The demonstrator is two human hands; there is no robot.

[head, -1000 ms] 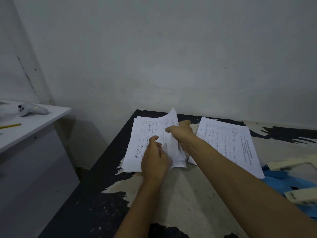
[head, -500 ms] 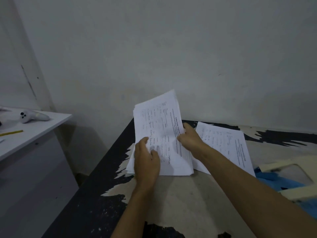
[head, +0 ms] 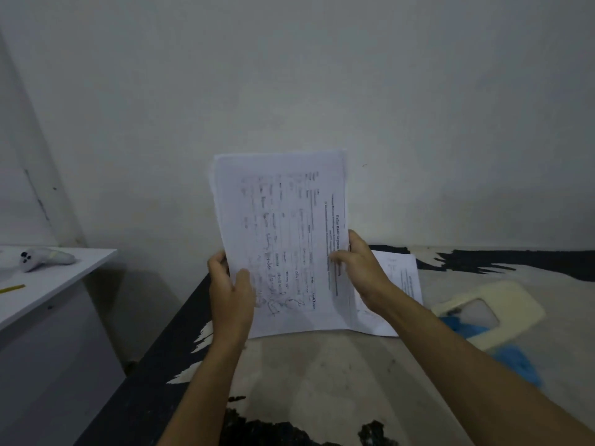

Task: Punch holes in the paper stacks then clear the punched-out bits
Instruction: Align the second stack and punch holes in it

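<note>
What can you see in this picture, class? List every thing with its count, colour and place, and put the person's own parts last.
Held paper stack: one, white with printed and handwritten text, upright, bottom edge at the table.
Second paper stack: one, white, flat on the table behind the right hand.
Table: one, black with worn pale patches, centre.
Cream plastic object: one, table's right side.
Blue material: one, under the cream object.
Side desk: one, white, far left.
Controller: one, white, on the side desk.
Pencil: one, yellow, on the side desk.
Left hand: grips stack's left edge.
Right hand: grips stack's right edge.
</note>
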